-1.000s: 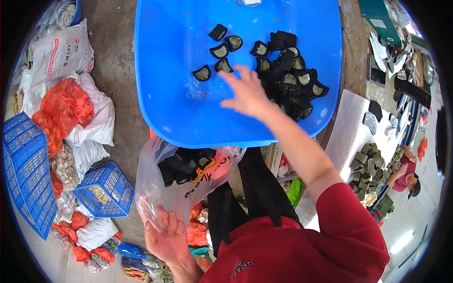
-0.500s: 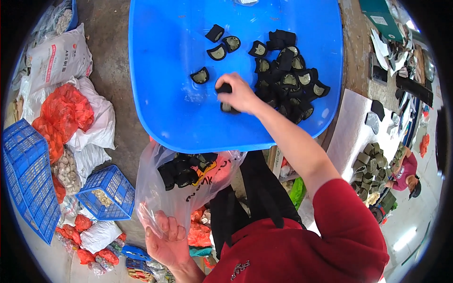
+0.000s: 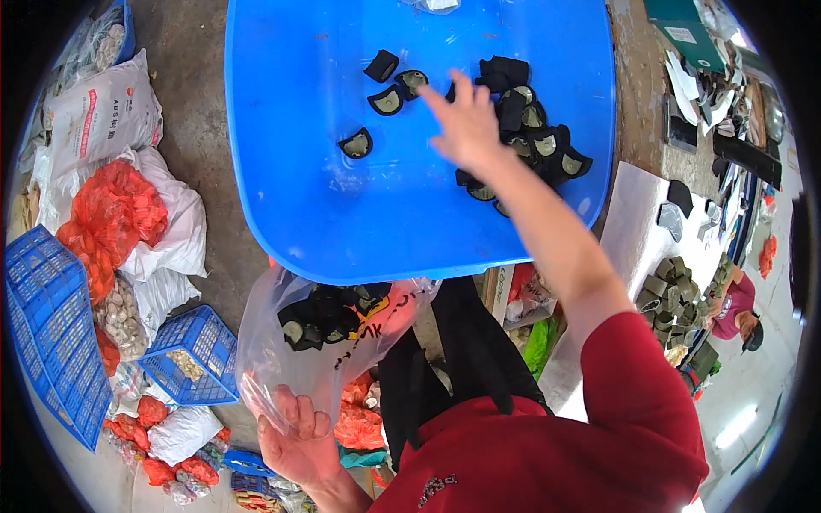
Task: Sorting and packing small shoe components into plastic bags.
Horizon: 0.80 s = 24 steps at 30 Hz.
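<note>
Red plastic bag (image 3: 120,209) against white sack (image 3: 181,205), blue crate (image 3: 51,329) nearby

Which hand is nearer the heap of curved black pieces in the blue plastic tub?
Right. The right hand is over the tub, at the left edge of the heap; the left hand is farther, outside the tub, gripping a translucent plastic bag.

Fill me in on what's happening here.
A person's left hand grips a clear plastic bag with black curved pieces inside. Their right hand, fingers spread, hovers over a blue tub, between a few loose pieces on the left and a larger pile on the right. The bag is at the tub's near edge.
</note>
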Each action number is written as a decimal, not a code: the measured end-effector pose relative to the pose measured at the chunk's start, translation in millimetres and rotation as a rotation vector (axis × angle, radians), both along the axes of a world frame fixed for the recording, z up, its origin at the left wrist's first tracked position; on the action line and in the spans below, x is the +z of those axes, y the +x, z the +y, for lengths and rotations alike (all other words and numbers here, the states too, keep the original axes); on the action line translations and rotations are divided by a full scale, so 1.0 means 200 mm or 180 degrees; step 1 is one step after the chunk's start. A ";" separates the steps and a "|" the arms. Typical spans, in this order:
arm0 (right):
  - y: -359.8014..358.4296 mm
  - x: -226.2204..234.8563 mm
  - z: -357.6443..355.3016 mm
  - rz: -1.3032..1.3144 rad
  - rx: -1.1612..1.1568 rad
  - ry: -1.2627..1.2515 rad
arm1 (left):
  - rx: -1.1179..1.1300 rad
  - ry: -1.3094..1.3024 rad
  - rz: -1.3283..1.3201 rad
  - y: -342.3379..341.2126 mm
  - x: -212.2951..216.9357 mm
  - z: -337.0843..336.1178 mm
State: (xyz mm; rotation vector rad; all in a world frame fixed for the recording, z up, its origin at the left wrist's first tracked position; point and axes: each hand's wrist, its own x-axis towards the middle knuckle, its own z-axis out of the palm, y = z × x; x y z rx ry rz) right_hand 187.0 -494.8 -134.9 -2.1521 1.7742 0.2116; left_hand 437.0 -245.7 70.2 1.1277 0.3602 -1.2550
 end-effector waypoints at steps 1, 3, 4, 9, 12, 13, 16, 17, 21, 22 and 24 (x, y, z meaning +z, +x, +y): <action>-0.06 -0.05 -0.08 0.0416 0.0076 0.0346 | -0.0063 -0.0054 0.0015 0.00 0.00 0.00; -0.12 -0.16 -0.12 0.0658 0.0078 0.0657 | -0.0129 -0.0099 0.0038 -0.01 -0.01 0.00; -0.11 -0.20 -0.12 0.0617 0.0108 0.0735 | -0.0097 -0.0053 0.0023 -0.01 0.00 0.00; -0.06 -0.24 -0.09 0.0077 0.0112 0.0708 | -0.0037 0.0057 0.0007 -0.01 0.00 -0.02; -0.06 -0.23 -0.05 -0.0577 -0.0066 0.0428 | -0.0077 0.0079 0.0022 -0.01 0.00 -0.02; -0.05 -0.22 -0.03 -0.1135 -0.0263 0.0194 | -0.0087 0.0054 0.0040 -0.01 -0.01 -0.02; 0.09 0.02 0.09 -0.2475 -0.0574 0.0497 | -0.0136 -0.0029 0.0023 0.01 -0.02 0.00; 0.15 0.12 0.17 -0.3079 -0.0562 0.0929 | -0.0193 -0.0085 -0.0002 0.01 -0.02 0.00; 0.45 0.43 0.53 -0.3758 0.0671 0.1929 | 0.0009 0.0167 -0.0044 -0.01 0.00 -0.03; 0.48 0.43 0.57 -0.3729 0.0904 0.1533 | 0.0008 0.0154 -0.0061 -0.01 0.00 -0.03; 0.47 0.38 0.48 -0.3470 0.1065 0.0821 | 0.0025 0.0144 -0.0109 0.00 0.01 -0.02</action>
